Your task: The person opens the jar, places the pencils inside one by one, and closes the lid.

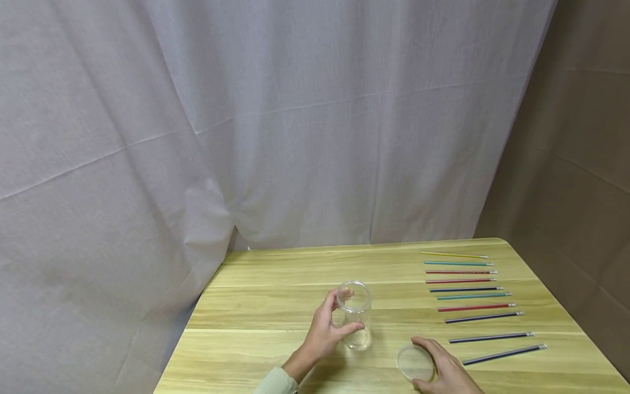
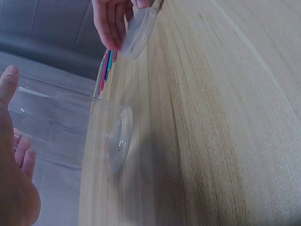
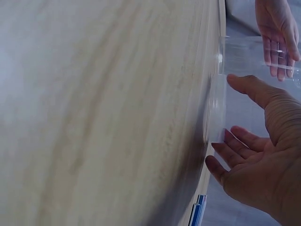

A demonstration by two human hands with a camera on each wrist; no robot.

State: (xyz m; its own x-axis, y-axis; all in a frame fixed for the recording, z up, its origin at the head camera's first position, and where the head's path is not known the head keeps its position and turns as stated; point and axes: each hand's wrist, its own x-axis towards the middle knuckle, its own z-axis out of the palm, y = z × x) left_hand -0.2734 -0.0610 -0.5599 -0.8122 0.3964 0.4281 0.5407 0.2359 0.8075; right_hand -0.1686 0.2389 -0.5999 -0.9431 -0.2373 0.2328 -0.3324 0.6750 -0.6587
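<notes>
A clear plastic jar, its top uncovered, stands upright near the table's front middle. My left hand holds it from the left side, thumb in front and fingers behind. In the left wrist view the jar's base shows close over the wood. To the right, my right hand grips a round clear lid by its edge, between thumb and fingers. The right wrist view shows the lid edge-on, low by the table surface, with the jar beyond it.
Several pencils, among them a yellow pencil, a red pencil and a black pencil, lie in a spaced column at the right of the wooden table. Grey curtains hang behind the table.
</notes>
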